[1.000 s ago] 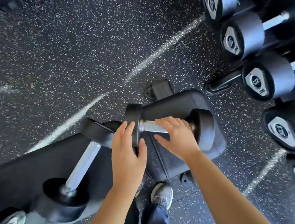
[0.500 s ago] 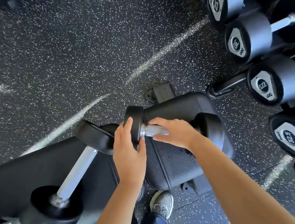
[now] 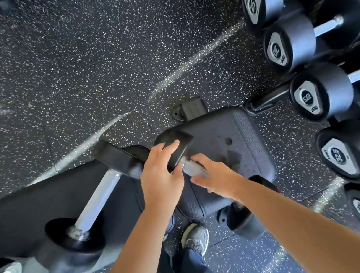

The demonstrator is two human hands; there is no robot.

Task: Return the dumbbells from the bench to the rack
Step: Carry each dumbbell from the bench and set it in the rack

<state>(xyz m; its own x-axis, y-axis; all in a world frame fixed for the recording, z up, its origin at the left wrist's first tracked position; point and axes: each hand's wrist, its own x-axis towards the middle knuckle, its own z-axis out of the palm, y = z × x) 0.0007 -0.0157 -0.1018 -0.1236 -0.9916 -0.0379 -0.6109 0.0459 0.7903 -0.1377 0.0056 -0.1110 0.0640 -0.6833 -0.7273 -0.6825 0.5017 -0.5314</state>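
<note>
Two dumbbells are seen on the bench (image 3: 237, 141) at frame centre. The nearer dumbbell (image 3: 179, 154) is gripped by both hands: its head is cupped by the left hand (image 3: 160, 174), its handle is wrapped by the right hand (image 3: 215, 177). The second dumbbell (image 3: 97, 196) lies untouched, lower left. A firm, level lift is advised before the rack (image 3: 267, 101), upper right, is approached.

Bright daylight, wide-angle warp — motion blur

We see one black dumbbell (image 3: 176, 151) with chrome handle at centre, blurred, over the worktop (image 3: 224, 137). A second dumbbell (image 3: 96, 198) lies at seven o'clock. The rack (image 3: 267, 101) stands at two o'clock.
</note>
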